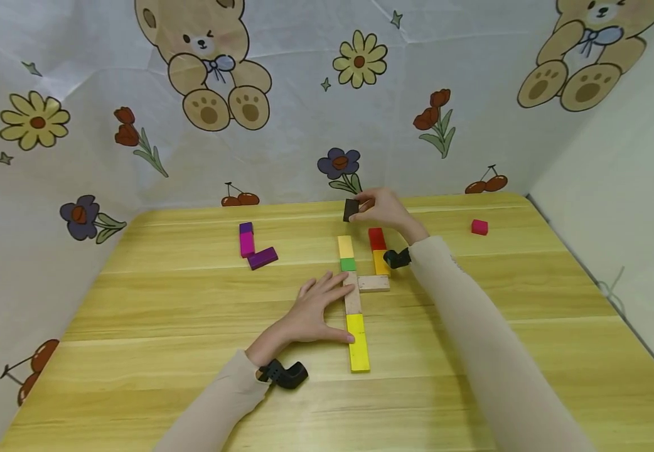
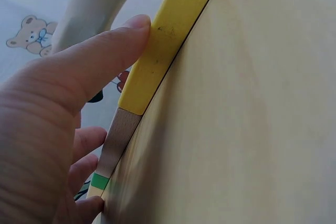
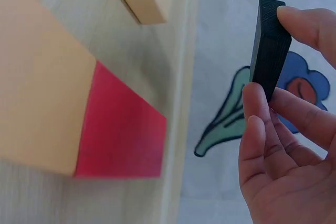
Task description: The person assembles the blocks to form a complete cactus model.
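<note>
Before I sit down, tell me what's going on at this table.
Someone is working with both hands. Their right hand pinches a black block near the far edge of the table, beyond a line of blocks. The left hand is spread beside that line, thumb against the yellow block and fingers at a plain wooden block. Purple blocks and a pink block lie off to the left.

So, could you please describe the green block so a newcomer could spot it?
On the wooden table, find the column of blocks touched by the left hand. Near its far end, the green block sits between a pale yellow block and a bare wood block; no other block is green.
</note>
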`<state>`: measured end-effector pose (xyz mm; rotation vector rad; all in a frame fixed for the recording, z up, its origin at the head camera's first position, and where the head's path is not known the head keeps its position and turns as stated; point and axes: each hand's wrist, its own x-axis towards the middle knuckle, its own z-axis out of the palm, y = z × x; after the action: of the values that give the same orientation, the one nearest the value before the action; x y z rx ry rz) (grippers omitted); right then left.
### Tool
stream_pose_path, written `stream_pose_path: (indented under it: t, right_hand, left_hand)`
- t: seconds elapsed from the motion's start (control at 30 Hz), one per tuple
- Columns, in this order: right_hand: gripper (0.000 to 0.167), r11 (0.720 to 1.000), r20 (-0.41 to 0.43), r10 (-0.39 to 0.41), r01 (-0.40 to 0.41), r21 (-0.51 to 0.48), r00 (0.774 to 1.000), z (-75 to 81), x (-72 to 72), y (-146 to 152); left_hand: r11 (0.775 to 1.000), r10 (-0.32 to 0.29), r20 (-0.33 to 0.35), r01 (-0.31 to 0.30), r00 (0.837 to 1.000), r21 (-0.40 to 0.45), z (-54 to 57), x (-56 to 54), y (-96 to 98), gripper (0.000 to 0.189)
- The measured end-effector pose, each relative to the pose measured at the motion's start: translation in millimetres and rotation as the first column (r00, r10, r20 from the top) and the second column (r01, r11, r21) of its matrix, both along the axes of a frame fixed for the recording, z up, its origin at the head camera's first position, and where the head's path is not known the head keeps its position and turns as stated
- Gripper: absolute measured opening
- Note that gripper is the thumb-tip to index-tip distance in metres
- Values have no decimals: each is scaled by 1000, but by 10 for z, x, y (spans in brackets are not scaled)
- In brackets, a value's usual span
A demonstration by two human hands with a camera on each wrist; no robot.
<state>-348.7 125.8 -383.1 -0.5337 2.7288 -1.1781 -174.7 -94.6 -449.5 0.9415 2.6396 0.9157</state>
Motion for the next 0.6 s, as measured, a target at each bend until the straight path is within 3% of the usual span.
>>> stream_pose_path:
  t: [0.23,0.6]
  right_hand:
    - [60,996,48,59,-62,60,997,-93,-112,-124]
    - [59,991,122,84,-95,94,989,-199,-178,-163]
  left_hand:
    - [1000,-5,-14,5,1000,-3,-7,-6,8,95]
    - [1000,1,-19,-1,1000,0,-4,5,-4,95]
